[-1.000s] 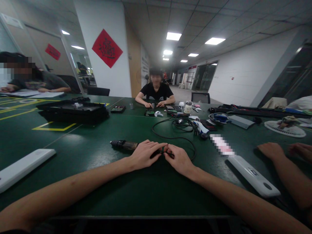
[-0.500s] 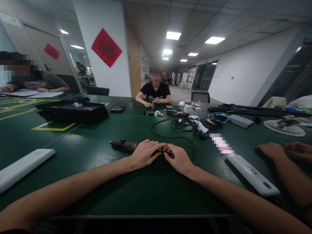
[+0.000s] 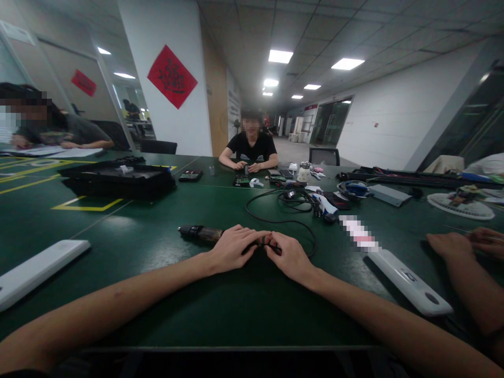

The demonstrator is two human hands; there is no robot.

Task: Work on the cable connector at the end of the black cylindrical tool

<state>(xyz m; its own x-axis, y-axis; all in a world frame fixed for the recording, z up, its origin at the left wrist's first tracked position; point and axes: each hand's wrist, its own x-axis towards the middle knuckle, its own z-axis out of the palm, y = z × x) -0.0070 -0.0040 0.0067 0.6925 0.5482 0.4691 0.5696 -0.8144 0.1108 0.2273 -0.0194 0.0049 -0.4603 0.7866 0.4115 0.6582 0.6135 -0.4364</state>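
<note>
An electric screwdriver [image 3: 201, 233] with a black front and a brownish, see-through body lies on the green table, its tip pointing left. My left hand [image 3: 235, 248] is closed over its rear end, fingers reaching right and thumb on the near side. Close by, my right hand [image 3: 290, 256] has its fingers curled and pinched on the black cable at the screwdriver's tail. The fingertips of both hands almost meet, so the joint between tool and cable is mostly hidden. Behind my right hand, a black cable [image 3: 313, 231] curves back to a loose coil.
White oblong devices lie left [image 3: 43, 270] and right [image 3: 409, 283]. A black tray [image 3: 118, 181] stands back left. Circuit boards [image 3: 241, 180], a white jar [image 3: 304, 172] and a white disc [image 3: 459, 206] sit farther back. Another person's hand [image 3: 451, 245] is at right; others sit opposite and left.
My hands stay almost in place around the screwdriver's tail. The co-worker's hands at right have shifted slightly right. The person opposite has brought both hands together around a small cylinder.
</note>
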